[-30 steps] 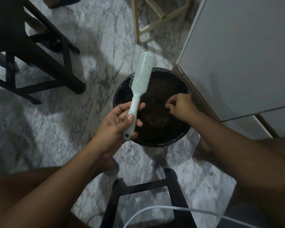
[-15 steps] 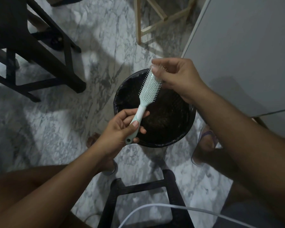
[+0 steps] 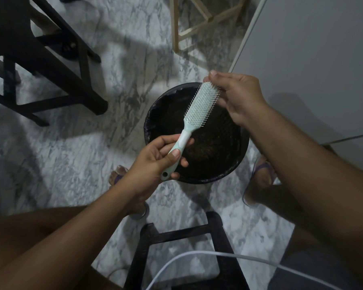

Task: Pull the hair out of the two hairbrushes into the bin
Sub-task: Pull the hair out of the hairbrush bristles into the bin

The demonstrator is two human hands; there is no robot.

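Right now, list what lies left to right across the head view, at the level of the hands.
Black chair, left hand, brush, right hand, grey cabinet. Bin left out: it spans beneath brush and hands.

Dim, cool, underexposed indoor view: pale light patches on the marble floor (image 3: 57, 164) far and left, broad soft shadows crossing it, bin (image 3: 222, 130) interior almost black, wide-angle bending at the edges, near forearms slightly soft.
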